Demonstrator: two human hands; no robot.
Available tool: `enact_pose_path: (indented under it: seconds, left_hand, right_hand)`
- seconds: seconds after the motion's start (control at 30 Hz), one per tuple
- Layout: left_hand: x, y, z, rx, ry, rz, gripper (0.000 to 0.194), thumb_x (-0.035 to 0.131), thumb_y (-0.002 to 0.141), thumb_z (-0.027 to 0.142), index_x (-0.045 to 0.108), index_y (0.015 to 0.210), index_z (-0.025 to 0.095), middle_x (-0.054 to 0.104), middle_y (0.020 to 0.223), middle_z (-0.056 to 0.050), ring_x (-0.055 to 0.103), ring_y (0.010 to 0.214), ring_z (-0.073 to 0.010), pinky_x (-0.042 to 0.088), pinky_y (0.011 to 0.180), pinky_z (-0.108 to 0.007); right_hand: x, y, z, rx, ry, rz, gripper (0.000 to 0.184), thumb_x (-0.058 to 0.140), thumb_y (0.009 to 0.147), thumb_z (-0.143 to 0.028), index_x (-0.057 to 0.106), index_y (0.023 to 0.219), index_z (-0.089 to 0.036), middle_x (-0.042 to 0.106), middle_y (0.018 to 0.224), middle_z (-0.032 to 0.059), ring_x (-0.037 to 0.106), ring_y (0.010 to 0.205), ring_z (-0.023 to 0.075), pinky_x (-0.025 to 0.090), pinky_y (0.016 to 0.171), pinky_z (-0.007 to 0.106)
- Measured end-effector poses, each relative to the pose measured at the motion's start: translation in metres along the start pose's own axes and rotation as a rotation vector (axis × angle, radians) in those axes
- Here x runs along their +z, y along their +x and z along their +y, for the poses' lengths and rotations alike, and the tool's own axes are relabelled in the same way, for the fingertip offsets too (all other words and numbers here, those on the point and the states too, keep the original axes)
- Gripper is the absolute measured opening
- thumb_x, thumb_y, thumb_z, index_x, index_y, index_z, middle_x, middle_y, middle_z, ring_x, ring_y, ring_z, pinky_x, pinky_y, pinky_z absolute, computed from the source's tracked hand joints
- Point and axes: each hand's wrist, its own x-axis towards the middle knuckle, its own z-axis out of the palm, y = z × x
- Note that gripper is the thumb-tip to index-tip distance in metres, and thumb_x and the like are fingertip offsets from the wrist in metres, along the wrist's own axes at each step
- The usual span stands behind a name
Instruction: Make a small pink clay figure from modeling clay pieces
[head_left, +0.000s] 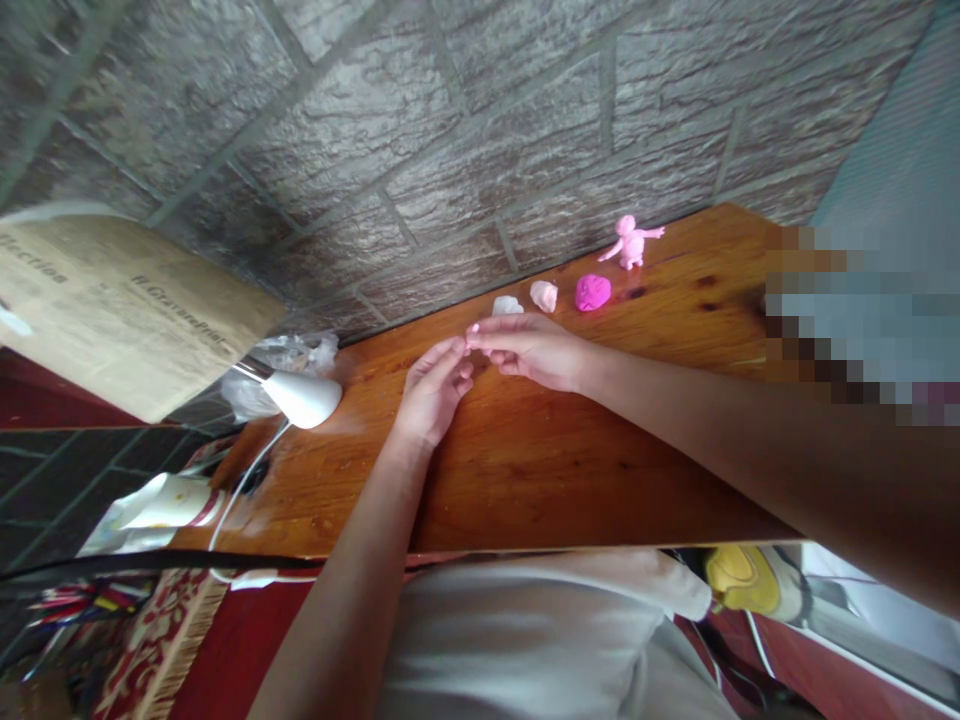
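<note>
Wood tabletop [517, 470] by stone-block wall [487, 140], L hand [435, 392] + R hand [538, 350] pinching tiny pink clay bit [469, 346] at ctr, magenta clay lump [592, 293] & pink clay figurine [631, 245] approx 2 o'clock of it.

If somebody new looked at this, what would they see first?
Probably the bright pink lump on the wooden table, and the pink figure just beyond it, near the stone wall. Then the left hand and right hand, close together mid-picture. A big printed lampshade is at the left.

Med. light, tabletop [517, 480] glare, edge blur & distort.
</note>
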Motion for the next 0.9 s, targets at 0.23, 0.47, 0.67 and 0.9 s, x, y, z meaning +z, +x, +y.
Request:
enact_pose_path:
  seconds: [0.23,0.47,0.67,0.9]
  left_hand:
    - [0.004,0.000,0.004,-0.003,0.020,0.019,0.010,0.074,0.087,0.018,0.073,0.077,0.020,0.068,0.075,0.004,0.046,0.060,-0.0065,0.035,0.055,-0.023]
    - [0.006,-0.001,0.004,-0.009,0.020,0.020,0.009,0.071,0.089,0.019,0.074,0.081,0.020,0.067,0.074,0.004,0.049,0.060,-0.0058,0.036,0.055,-0.020]
    - [0.006,-0.001,-0.001,0.104,0.093,0.011,0.020,0.087,0.071,0.027,0.075,0.086,0.021,0.071,0.081,0.000,0.054,0.057,-0.0072,0.040,0.052,-0.020]
    - [0.003,0.000,-0.009,0.377,0.262,0.020,0.025,0.085,0.071,0.037,0.078,0.088,0.020,0.070,0.072,-0.001,0.050,0.053,-0.0071,0.036,0.049,-0.022]
  right_hand:
    - [-0.003,0.006,0.001,-0.015,-0.058,-0.052,0.021,0.088,0.068,-0.022,0.075,0.084,-0.023,0.070,0.073,-0.0031,0.053,0.061,0.0067,0.038,0.051,0.017]
    - [-0.002,0.007,0.002,-0.027,-0.063,-0.051,0.020,0.089,0.069,-0.025,0.073,0.081,-0.022,0.069,0.072,-0.0029,0.053,0.060,0.0064,0.038,0.052,0.017]
    - [-0.001,0.003,0.000,-0.014,-0.030,-0.033,0.018,0.087,0.069,-0.023,0.071,0.077,-0.019,0.067,0.070,-0.0022,0.048,0.057,0.0053,0.037,0.051,0.017]
    - [-0.003,0.002,0.000,-0.014,-0.011,-0.021,0.021,0.088,0.064,-0.025,0.072,0.076,-0.018,0.065,0.069,-0.0022,0.047,0.058,0.0051,0.035,0.053,0.019]
